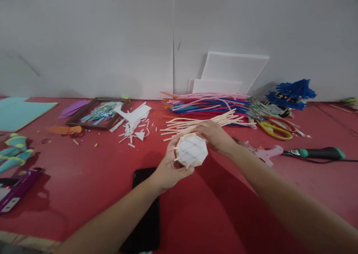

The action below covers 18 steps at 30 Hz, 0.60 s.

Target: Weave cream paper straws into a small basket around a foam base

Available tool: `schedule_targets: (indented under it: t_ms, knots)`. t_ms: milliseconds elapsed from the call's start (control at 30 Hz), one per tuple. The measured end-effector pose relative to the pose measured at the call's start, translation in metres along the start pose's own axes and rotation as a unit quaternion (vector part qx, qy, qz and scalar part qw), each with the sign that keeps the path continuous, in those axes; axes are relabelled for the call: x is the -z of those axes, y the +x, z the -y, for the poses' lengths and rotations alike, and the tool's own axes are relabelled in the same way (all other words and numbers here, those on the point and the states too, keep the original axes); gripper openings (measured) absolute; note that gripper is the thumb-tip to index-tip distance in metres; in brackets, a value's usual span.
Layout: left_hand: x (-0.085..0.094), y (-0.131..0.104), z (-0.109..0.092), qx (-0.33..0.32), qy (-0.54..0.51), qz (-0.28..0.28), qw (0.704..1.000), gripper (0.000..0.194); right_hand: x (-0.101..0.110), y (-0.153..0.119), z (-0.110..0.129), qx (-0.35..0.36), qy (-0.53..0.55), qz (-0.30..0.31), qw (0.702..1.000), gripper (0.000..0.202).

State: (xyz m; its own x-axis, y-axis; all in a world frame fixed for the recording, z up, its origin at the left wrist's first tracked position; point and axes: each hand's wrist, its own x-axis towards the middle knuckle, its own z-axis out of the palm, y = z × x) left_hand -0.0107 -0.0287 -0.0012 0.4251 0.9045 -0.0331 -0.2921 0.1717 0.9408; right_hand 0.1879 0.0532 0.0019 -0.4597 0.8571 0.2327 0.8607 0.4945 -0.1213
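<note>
One wht pc is clamped in L grip, R grip at far edge, hold unclear.

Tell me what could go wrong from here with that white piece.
The small cream nubs around the rim of the white piece might bend if the left hand grips too hard. Loose cream strips lie close by the right hand, which could scatter them. The black flat device is partly hidden behind the left forearm, so it might get nudged.
</note>
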Motion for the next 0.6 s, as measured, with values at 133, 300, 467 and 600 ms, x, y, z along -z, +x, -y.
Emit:
schedule_targets:
  t_ms: [133,300,467,600]
  knots:
    - [0.001,0.002,-0.001,0.027,-0.042,-0.034,0.998,0.103,-0.007,0.016,0.002,0.013,-0.021,0.026,0.999,0.02]
    - [-0.002,0.004,-0.011,0.086,-0.072,-0.07,0.991,0.104,0.003,0.012,-0.012,0.017,-0.022,0.01,1.0,0.025]
    - [-0.007,0.005,-0.019,0.081,-0.103,-0.084,0.988,0.099,0.031,0.004,-0.025,-0.027,-0.036,-0.081,0.996,0.033]
    - [-0.009,0.004,-0.022,0.088,-0.065,-0.12,0.987,0.094,0.069,-0.019,-0.02,-0.1,-0.048,-0.257,0.96,0.037]
